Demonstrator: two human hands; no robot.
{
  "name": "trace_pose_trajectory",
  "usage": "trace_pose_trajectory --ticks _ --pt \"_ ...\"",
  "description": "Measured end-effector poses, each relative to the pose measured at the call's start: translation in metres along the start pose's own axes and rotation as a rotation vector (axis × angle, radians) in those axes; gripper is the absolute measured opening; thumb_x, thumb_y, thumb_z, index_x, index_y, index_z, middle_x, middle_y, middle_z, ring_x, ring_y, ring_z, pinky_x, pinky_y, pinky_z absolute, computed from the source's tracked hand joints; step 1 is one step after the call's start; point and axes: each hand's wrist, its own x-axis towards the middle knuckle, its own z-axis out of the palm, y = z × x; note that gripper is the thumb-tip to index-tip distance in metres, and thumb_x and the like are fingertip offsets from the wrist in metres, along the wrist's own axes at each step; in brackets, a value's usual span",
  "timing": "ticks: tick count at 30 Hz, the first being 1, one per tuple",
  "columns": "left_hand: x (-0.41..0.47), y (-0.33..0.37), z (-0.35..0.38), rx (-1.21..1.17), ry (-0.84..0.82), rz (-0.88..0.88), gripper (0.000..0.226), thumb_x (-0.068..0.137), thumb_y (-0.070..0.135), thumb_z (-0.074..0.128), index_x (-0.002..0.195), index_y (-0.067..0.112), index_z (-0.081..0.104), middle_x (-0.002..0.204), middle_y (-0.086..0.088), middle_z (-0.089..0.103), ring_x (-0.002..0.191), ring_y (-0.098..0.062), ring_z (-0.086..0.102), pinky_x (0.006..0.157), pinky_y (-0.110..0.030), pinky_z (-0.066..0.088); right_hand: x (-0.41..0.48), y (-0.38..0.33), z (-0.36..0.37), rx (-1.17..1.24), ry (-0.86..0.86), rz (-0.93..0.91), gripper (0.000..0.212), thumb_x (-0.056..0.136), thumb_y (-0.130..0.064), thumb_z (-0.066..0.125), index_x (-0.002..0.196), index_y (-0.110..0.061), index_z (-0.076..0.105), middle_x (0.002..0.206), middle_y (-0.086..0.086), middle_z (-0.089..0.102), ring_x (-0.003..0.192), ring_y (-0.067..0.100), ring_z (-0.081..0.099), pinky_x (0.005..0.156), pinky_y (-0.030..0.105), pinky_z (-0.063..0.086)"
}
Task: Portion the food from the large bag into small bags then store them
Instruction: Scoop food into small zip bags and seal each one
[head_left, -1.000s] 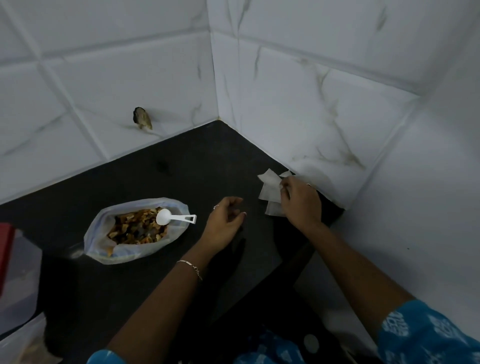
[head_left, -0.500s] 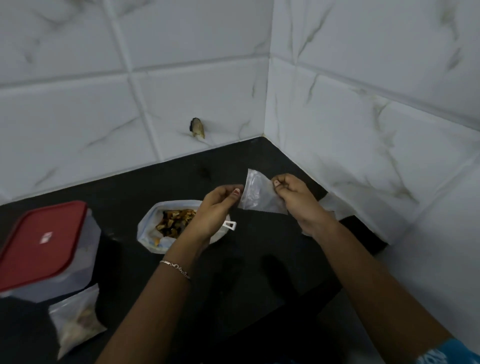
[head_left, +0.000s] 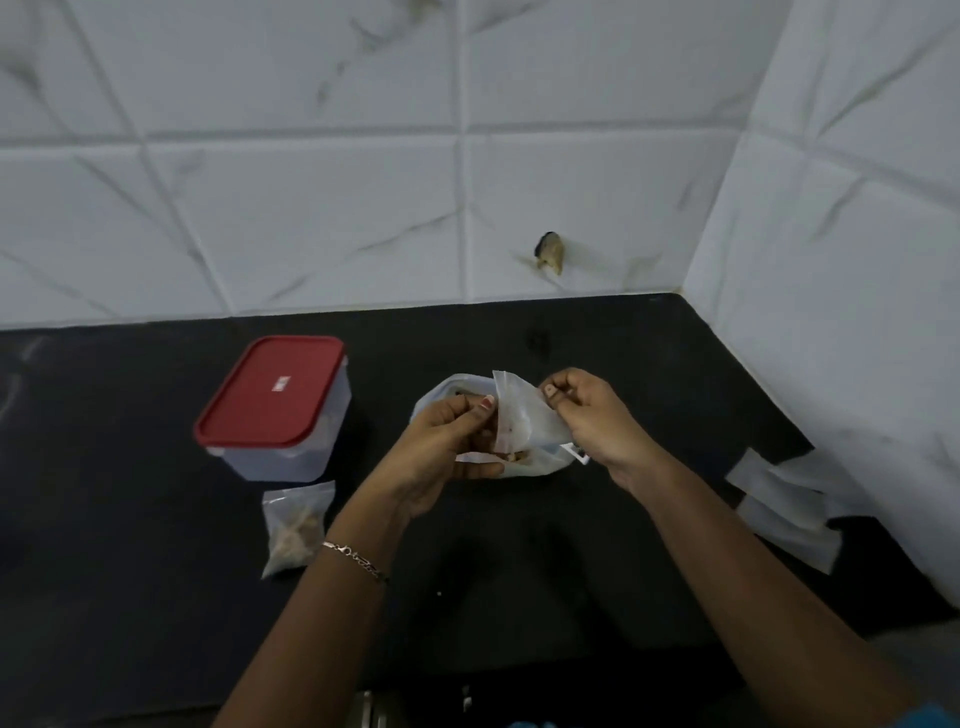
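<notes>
Pinching from both sides: L hand (head_left: 447, 447) grips the left edge of an empty small bag (head_left: 524, 421) btw thumb and curled fingers, and R hand (head_left: 592, 421) pinches its right edge. The bag is held upright just over the large bag (head_left: 540, 465). That one lies on the black counter (head_left: 519, 571), mostly hidden by the hands, w/ a white spoon handle (head_left: 581, 457) poking out at its right rim.

Apart to the left stands a red-lidded container (head_left: 275, 395); a filled small bag (head_left: 296, 525) lies just in front of it. Spare empty bags (head_left: 779, 499) sit at the counter's right edge by the wall. Bare counter shows btw the forearms down to the near edge.
</notes>
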Motion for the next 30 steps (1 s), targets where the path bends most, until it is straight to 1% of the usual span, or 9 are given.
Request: trace_pose_trajectory --ticks 7,11,14,16,18,20,23,26,30 --pt "-0.015 -0.005 -0.019 -0.044 0.100 -0.010 0.021 0.097 0.025 0.053 0.098 0.011 0.068 0.099 -0.013 0.072 0.082 -0.020 0.070 0.066 -0.031 0.059 0.008 -0.009 0.030 -0.078 -0.087 -0.019 0.013 0.099 -0.018 0.048 0.103 -0.021 0.060 0.108 0.003 0.059 0.095 0.014 0.058 0.068 0.022 0.045" --pt "-0.021 -0.006 -0.028 -0.062 0.123 -0.006 0.016 0.095 0.021 0.056 0.097 0.010 0.066 0.091 -0.008 0.073 0.078 -0.017 0.070 0.065 -0.030 0.059 0.009 -0.013 0.038 -0.126 -0.098 -0.032 0.014 0.100 -0.019 0.047 0.105 -0.020 0.060 0.107 0.001 0.060 0.099 0.016 0.059 0.076 0.032 0.057" --pt "-0.021 -0.008 -0.034 -0.077 0.191 -0.011 0.015 0.095 0.018 0.056 0.098 0.007 0.066 0.087 -0.008 0.072 0.074 -0.015 0.069 0.061 -0.028 0.058 0.008 -0.018 0.044 -0.142 -0.115 -0.059 0.018 0.101 -0.025 0.045 0.109 -0.018 0.061 0.105 -0.002 0.061 0.101 0.016 0.059 0.085 0.036 0.054" --pt "-0.021 -0.009 -0.037 -0.103 0.242 -0.009 0.014 0.095 0.018 0.056 0.095 0.008 0.066 0.084 -0.008 0.072 0.072 -0.014 0.070 0.060 -0.027 0.057 0.006 -0.020 0.048 -0.148 -0.135 -0.057 0.028 0.102 -0.035 0.042 0.117 -0.020 0.059 0.110 -0.007 0.059 0.108 0.014 0.056 0.088 0.031 0.049" --pt "-0.022 -0.010 -0.038 -0.105 0.308 0.009 0.014 0.095 0.019 0.056 0.092 0.009 0.065 0.081 -0.006 0.071 0.069 -0.013 0.069 0.060 -0.026 0.057 0.002 -0.017 0.054 -0.280 -0.056 -0.117 0.038 0.099 -0.045 0.043 0.130 -0.024 0.051 0.123 -0.008 0.052 0.119 0.012 0.049 0.092 0.029 0.043" --pt "-0.022 -0.011 -0.038 -0.078 0.396 0.053 0.014 0.096 0.018 0.055 0.091 0.008 0.064 0.082 -0.008 0.068 0.071 -0.016 0.067 0.060 -0.025 0.056 -0.008 -0.015 0.063 -0.414 0.114 -0.294 0.046 0.095 -0.045 0.052 0.134 -0.024 0.046 0.131 -0.007 0.047 0.120 0.009 0.045 0.096 0.029 0.042" --pt "-0.022 -0.012 -0.039 0.000 0.510 0.141 0.011 0.095 0.016 0.053 0.092 0.007 0.059 0.087 -0.010 0.064 0.077 -0.020 0.063 0.060 -0.027 0.055 -0.022 -0.016 0.078 -0.287 0.129 -0.422 0.027 0.091 -0.034 0.062 0.116 -0.025 0.056 0.111 -0.012 0.059 0.099 0.001 0.057 0.086 0.029 0.052" --pt "-0.022 -0.013 -0.040 0.149 0.495 0.214 0.013 0.095 0.016 0.051 0.091 0.006 0.058 0.087 -0.013 0.062 0.077 -0.023 0.060 0.068 -0.037 0.052 -0.029 -0.021 0.094 -0.070 -0.087 -0.247 0.012 0.093 -0.032 0.060 0.101 -0.024 0.063 0.095 -0.008 0.067 0.090 0.004 0.064 0.084 0.035 0.056" --pt "-0.020 -0.014 -0.048 0.318 0.421 0.162 0.012 0.095 0.022 0.057 0.097 0.014 0.064 0.090 -0.009 0.070 0.085 -0.024 0.069 0.075 -0.039 0.057 -0.030 -0.024 0.104 0.120 -0.104 -0.113 0.022 0.093 -0.040 0.058 0.095 -0.020 0.066 0.089 -0.001 0.072 0.085 0.008 0.068 0.084 0.036 0.057"
